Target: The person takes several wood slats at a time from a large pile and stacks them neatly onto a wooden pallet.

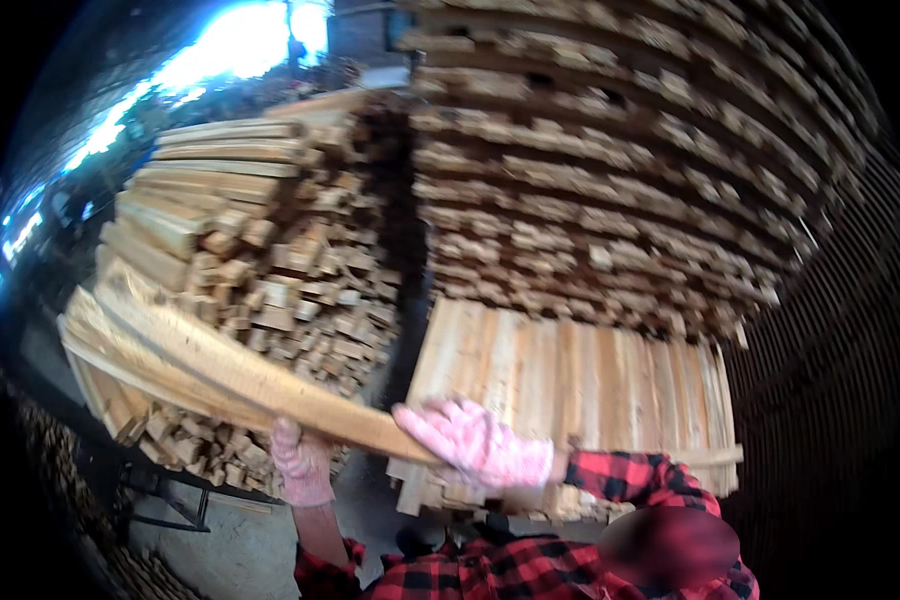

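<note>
My left hand (pixel 303 462) grips under the plank (pixel 230 375), my right hand (pixel 475 443) is closed over its top near the end. It slants up-left from my hands toward the stack (pixel 250 260). Best keep both grips firm and level.

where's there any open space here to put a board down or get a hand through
The flat layer of planks ahead of the right hand is bare on top. The concrete floor below the left hand shows an open patch. The dark gap between the stacks is narrow. The left stack of jumbled ends is crowded.
</note>
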`<state>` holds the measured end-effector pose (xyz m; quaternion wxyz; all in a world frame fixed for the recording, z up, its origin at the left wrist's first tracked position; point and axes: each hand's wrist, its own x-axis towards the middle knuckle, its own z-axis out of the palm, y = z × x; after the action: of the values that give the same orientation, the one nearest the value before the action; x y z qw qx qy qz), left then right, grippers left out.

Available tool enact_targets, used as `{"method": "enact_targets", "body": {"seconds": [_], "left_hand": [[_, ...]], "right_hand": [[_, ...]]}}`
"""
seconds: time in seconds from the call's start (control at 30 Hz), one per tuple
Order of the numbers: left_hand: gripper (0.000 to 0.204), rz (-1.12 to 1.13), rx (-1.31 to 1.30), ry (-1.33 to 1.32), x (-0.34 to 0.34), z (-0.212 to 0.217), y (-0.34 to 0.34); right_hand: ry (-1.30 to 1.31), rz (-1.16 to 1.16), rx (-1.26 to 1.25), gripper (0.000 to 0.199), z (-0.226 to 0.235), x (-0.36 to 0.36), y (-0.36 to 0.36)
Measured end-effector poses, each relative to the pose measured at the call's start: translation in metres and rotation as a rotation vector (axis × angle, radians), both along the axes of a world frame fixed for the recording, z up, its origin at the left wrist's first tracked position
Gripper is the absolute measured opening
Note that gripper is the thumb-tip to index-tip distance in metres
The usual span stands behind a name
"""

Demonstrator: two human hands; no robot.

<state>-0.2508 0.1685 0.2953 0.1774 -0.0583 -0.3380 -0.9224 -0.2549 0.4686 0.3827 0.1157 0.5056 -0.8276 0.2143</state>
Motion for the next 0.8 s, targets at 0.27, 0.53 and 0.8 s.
{"method": "enact_targets", "body": {"seconds": [0.27, 0.53, 0.8], "left_hand": [[0.044, -0.265, -0.858, -0.097, -0.07, 0.051, 0.179], [0.09, -0.566, -0.938, -0.446, -0.109, -0.015, 0.237], [0.069, -0.459, -0.988, -0.048, -0.112, 0.06, 0.261]], "right_hand": [[-0.732, -0.2, -0.705, 0.085, -0.058, -0.064, 0.077], [-0.864, -0.508, -0.715, 0.103, -0.136, -0.09, 0.132], [-0.888, -0.411, -0.933, 0.1, -0.072, -0.073, 0.161]]}}
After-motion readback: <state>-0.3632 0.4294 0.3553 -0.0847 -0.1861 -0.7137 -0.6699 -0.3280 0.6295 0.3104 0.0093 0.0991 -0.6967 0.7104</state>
